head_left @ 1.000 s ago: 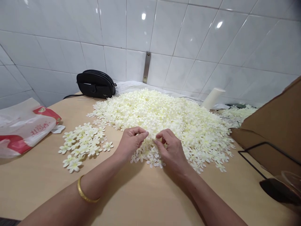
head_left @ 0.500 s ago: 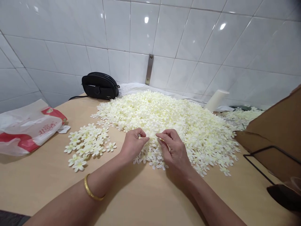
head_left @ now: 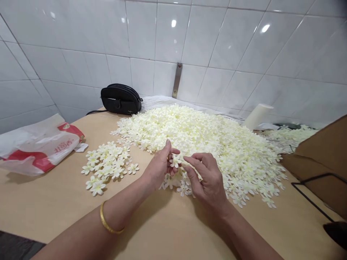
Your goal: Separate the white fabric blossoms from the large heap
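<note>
Right between the two hands sits a pale flower point(head_left: 175, 161), creamy white with rounded petals spreading from a yellowish centre. It lies against the loosely curled fingers of the left hand point(head_left: 157, 169), whose thumb stands up apart from them; whether those fingers grip it, I cannot tell. The right hand point(head_left: 208, 177) has its thumb and forefinger brought to a narrow gap just beside the petals, and I cannot tell whether they pinch anything.

Beyond spreads one big heap point(head_left: 189, 126) of similar blooms, too many to count. To the left lies one small cluster point(head_left: 108, 164), overlapping too much for a sure number, with one single bloom point(head_left: 133, 168) at its right side. Also counted: one gold bangle point(head_left: 108, 221) on the left forearm, one black bag point(head_left: 121, 100), one red-and-white plastic bag point(head_left: 40, 144), one white roll point(head_left: 257, 116) and one metal strip point(head_left: 177, 80) on the tiled wall point(head_left: 89, 29).

The wall bounds the heap behind; cardboard point(head_left: 322, 155) stands close on the right. Wood tabletop point(head_left: 173, 231) stretches between the forearms and before the heap, leaving room there, and its edge runs across the lower left corner.
</note>
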Available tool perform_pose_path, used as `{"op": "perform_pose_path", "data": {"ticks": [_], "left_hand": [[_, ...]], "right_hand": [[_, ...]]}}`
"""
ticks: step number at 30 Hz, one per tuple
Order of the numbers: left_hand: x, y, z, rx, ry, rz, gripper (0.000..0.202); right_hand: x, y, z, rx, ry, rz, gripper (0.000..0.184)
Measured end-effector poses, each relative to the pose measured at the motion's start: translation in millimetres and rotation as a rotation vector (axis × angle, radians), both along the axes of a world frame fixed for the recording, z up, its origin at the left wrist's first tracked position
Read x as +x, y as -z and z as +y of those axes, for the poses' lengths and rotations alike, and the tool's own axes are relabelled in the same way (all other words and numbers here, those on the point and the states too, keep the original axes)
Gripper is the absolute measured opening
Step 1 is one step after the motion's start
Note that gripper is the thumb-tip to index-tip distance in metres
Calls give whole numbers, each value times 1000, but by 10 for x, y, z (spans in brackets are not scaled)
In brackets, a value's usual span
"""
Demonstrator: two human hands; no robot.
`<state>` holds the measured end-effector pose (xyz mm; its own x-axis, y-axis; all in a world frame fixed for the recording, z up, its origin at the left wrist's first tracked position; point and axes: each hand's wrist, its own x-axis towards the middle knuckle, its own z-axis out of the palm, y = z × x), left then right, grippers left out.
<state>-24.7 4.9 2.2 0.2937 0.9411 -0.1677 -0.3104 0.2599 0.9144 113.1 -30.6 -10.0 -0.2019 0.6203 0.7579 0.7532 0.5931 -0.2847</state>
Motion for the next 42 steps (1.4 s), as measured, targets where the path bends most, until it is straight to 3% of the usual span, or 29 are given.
{"op": "perform_pose_path", "data": {"ticks": [6, 15, 26, 31, 37, 42], "left_hand": [[23, -15, -75, 115, 51, -56, 45], [31, 18, -74, 147, 85, -24, 29], [69, 3, -101, 126, 115, -21, 33], [62, 57, -65, 134, 95, -8, 30], [57, 47, -56, 144, 71, 17, 23], [48, 26, -67, 152, 25, 5, 21]], "right_hand": [[-10, 42, 25, -15, 50, -89, 20], [34, 18, 33, -36, 39, -112, 21], [16, 71, 69, 4, 113, -278, 19], [23, 75, 72, -121, 64, -70, 17], [28, -4, 51, -416, 31, 315, 15], [92, -58, 70, -589, -129, 658, 14]]}}
